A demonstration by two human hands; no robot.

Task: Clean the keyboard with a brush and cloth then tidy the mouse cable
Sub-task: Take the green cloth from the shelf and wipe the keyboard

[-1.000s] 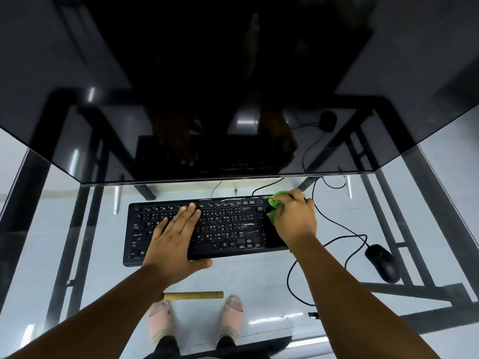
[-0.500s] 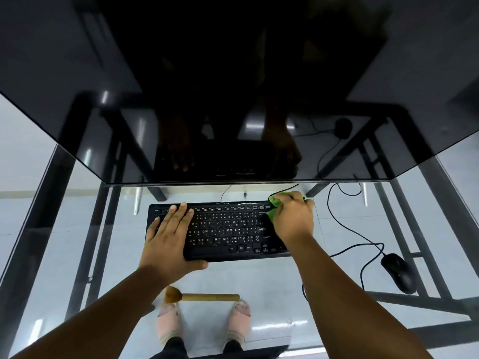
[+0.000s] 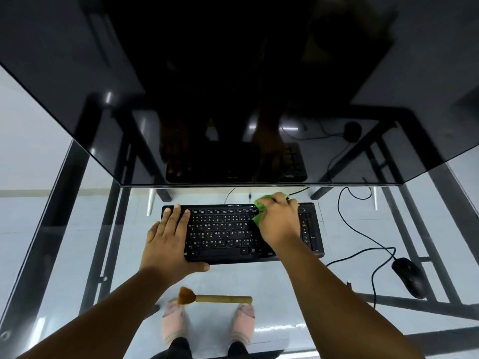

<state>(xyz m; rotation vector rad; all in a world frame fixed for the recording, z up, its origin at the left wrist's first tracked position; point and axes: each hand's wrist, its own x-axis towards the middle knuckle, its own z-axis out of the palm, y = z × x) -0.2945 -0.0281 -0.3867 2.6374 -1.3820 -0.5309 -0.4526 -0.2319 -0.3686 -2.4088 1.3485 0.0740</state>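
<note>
A black keyboard (image 3: pixel 223 234) lies on the glass desk below the monitor. My left hand (image 3: pixel 168 237) rests flat on its left end, fingers straight. My right hand (image 3: pixel 278 221) grips a green cloth (image 3: pixel 260 206) and presses it on the keys right of the keyboard's middle. The numeric pad at the right end shows beside that hand. A wooden-handled brush (image 3: pixel 215 297) lies on the glass near the front edge, bristles to the left. A black mouse (image 3: pixel 409 277) sits at the right, its black cable (image 3: pixel 363 234) looping loosely back toward the monitor.
A large dark monitor (image 3: pixel 233 86) fills the upper view and overhangs the back of the desk. The glass desk top (image 3: pixel 272 281) has a black metal frame (image 3: pixel 440 255). Feet in pink slippers (image 3: pixel 173 322) show through the glass.
My right hand with the green cloth has slid left from the keyboard's right end toward its middle, uncovering the numeric pad. My left hand has moved to the keyboard's left end.
</note>
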